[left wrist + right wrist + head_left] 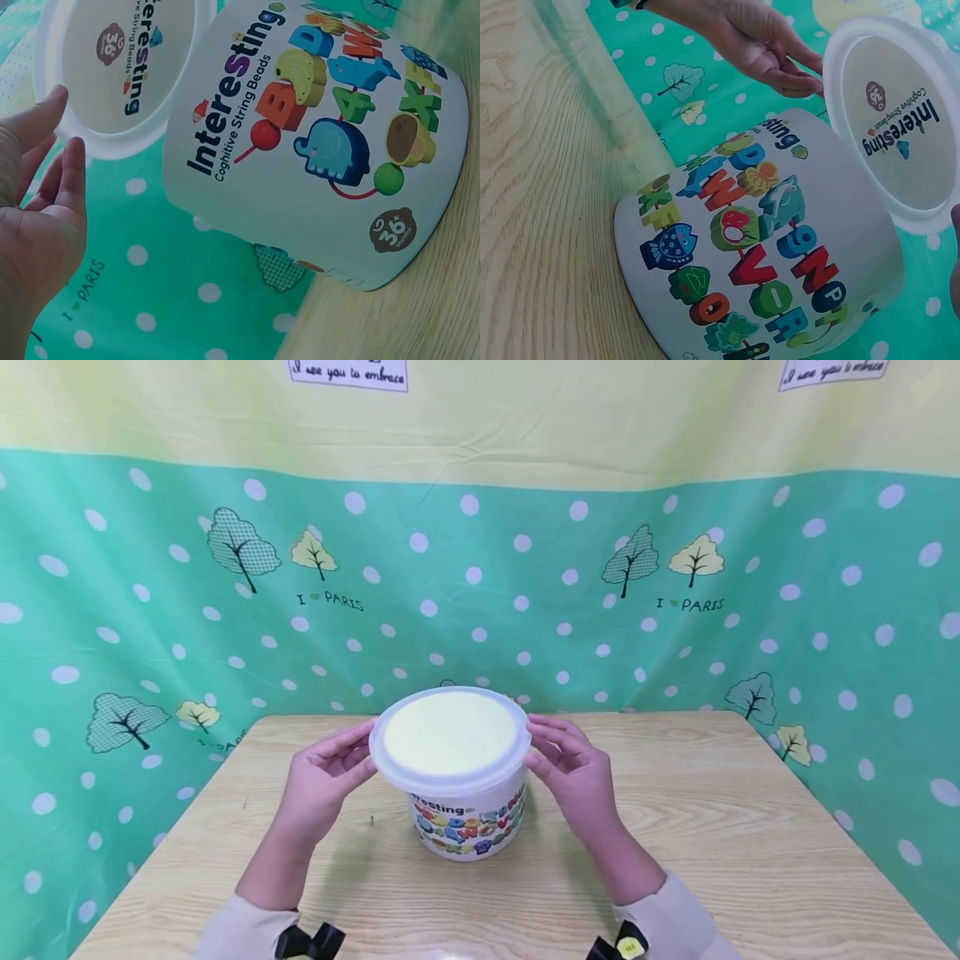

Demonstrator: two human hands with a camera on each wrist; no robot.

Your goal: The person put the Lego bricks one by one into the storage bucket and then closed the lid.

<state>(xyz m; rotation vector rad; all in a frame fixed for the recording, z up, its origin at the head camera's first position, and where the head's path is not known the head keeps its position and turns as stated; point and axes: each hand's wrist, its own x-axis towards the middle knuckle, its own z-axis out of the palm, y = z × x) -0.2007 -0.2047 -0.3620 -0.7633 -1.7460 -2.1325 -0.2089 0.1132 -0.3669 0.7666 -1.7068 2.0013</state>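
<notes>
A round lid (450, 735), white-rimmed and pale yellow on top in the head view, is held level above a white toy bucket (468, 827). My left hand (318, 781) grips the lid's left rim between thumb and fingers. On the opposite side my right hand (576, 777) pinches the rim the same way. Both wrist views show the lid's printed underside (112, 60) apart from the bucket's top edge. Upright on the table, the bucket bears colourful letters, animals and the words "Interesting Cognitive String Beads" (232, 105). Its inside is hidden.
The bucket stands on a light wood-grain table (690, 827). Behind and beside the table hangs a green curtain (480, 552) with white dots and printed trees. Black straps (309, 941) sit at the wrists over pale sleeves (243, 931).
</notes>
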